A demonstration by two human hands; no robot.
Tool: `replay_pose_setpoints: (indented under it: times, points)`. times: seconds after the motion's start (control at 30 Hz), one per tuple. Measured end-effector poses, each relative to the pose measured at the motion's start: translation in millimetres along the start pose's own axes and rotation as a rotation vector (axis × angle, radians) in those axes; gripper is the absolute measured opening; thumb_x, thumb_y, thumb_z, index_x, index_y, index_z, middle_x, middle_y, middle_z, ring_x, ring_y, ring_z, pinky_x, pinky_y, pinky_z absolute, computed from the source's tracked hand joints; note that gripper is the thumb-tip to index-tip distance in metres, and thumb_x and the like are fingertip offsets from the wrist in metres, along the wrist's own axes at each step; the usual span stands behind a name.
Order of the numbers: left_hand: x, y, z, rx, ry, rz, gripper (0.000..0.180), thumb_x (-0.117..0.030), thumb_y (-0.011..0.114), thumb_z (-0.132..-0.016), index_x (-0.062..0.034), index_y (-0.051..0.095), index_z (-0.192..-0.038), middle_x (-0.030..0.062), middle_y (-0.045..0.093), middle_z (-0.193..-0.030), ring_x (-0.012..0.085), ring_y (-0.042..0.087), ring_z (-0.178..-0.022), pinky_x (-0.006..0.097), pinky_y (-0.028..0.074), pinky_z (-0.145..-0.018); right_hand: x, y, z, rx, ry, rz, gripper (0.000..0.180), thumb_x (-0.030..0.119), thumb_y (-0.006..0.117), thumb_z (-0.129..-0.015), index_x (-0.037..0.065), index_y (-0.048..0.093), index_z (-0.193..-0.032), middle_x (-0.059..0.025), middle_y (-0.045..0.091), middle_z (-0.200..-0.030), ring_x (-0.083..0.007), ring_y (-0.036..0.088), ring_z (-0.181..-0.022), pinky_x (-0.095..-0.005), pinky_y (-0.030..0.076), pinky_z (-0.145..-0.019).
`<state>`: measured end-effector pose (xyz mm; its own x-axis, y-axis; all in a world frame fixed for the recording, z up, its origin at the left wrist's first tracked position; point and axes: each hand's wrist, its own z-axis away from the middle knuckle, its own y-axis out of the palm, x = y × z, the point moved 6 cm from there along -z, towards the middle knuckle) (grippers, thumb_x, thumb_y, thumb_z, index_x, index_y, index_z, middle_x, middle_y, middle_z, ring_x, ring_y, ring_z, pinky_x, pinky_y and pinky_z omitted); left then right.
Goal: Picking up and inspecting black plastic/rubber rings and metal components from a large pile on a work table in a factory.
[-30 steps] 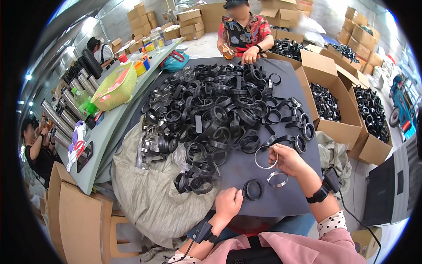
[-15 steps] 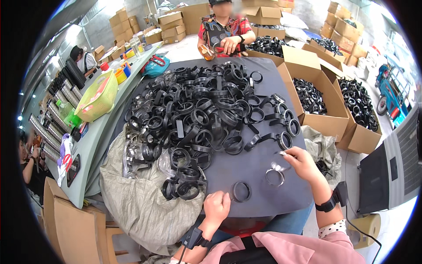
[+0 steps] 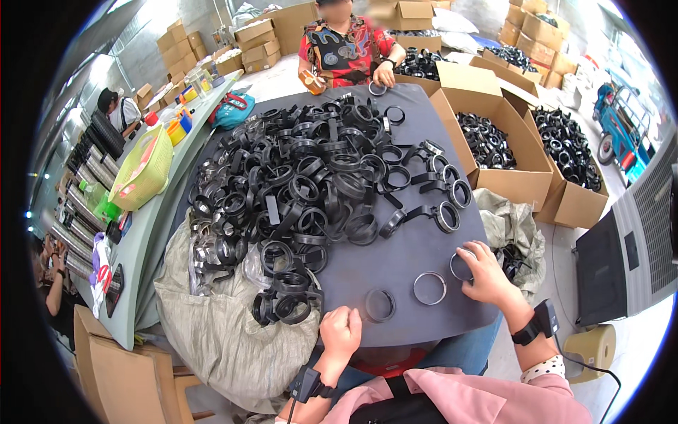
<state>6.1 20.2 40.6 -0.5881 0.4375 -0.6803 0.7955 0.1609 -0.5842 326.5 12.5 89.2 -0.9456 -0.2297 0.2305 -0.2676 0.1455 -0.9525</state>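
My right hand [image 3: 485, 273] rests on the dark grey table [image 3: 409, 244] near its right edge, fingers on a thin metal ring [image 3: 460, 266]. A second metal ring [image 3: 429, 288] lies just left of it, and a black plastic ring [image 3: 380, 304] sits further left. My left hand [image 3: 340, 332] is curled into a fist at the table's near edge, beside the black ring, with nothing visible in it. A big heap of black rings and clamps [image 3: 311, 184] covers the table's middle and left.
A person in a red patterned shirt [image 3: 344, 51] works at the far end. Open cardboard boxes [image 3: 503, 134] of black rings stand to the right. A grey sack [image 3: 219, 332] hangs off the table's left. A yellow basket [image 3: 145, 169] sits on a side bench.
My right hand has lowered to the table and set its ring down near the right edge. My left hand has stayed at the near edge.
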Motion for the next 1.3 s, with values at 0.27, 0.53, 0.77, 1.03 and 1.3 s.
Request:
replay_pose_setpoints:
  times: [0.27,0.53,0.77,1.03,1.3]
  points:
    - [-1.8,1.2,-2.3,0.005,0.003,0.003,0.028,-0.012,0.058,-0.088,-0.0032,0.048,-0.063,0.0158,0.051,-0.059,0.0402,0.051,-0.056,0.046,0.04,-0.055,-2.7,16.5,-9.5,0.127,-0.044,0.02,0.074,0.01,0.069,-0.062,0.007,0.052,-0.135,-0.0131,0.046,-0.14,-0.0364,0.044,-0.124,-0.0477,0.034,-0.101]
    - [1.0,0.5,1.4,-0.006,-0.001,0.007,0.028,-0.012,0.058,-0.088,-0.0028,0.048,-0.063,0.0174,0.051,-0.06,0.0413,0.052,-0.058,0.047,0.041,-0.055,80.2,-14.5,-17.8,-0.266,-0.344,0.353,0.06,0.013,0.068,-0.065,0.007,0.061,-0.124,-0.0058,0.052,-0.131,-0.0257,0.047,-0.112,-0.0396,0.035,-0.09]
    - [0.4,3.3,-0.3,0.031,0.002,0.001,0.026,-0.013,0.055,-0.09,-0.003,0.051,-0.067,0.0188,0.054,-0.064,0.043,0.053,-0.06,0.05,0.041,-0.058,126.3,31.5,-29.1,0.02,-0.319,-0.414,0.076,0.021,0.071,-0.076,0.006,0.04,-0.143,-0.0224,0.04,-0.137,-0.0436,0.039,-0.124,-0.0546,0.034,-0.102]
    - [1.7,2.6,0.3,0.022,-0.018,-0.001,0.031,-0.016,0.049,-0.094,-0.0017,0.05,-0.067,0.0196,0.052,-0.063,0.0433,0.052,-0.06,0.049,0.04,-0.056,151.8,76.7,-26.5,0.025,-0.282,-0.439,0.071,0.02,0.066,-0.081,0.005,0.038,-0.144,-0.0264,0.037,-0.137,-0.046,0.037,-0.125,-0.0552,0.032,-0.103]
    - [0.5,3.1,-2.5,0.021,-0.041,-0.011,0.03,-0.017,0.051,-0.093,-0.0032,0.05,-0.066,0.0187,0.053,-0.062,0.0424,0.052,-0.059,0.05,0.04,-0.056,154.1,79.1,-26.8,0.048,-0.278,-0.408,0.072,0.02,0.067,-0.079,0.004,0.039,-0.144,-0.0258,0.036,-0.137,-0.0451,0.037,-0.125,-0.0547,0.031,-0.104]
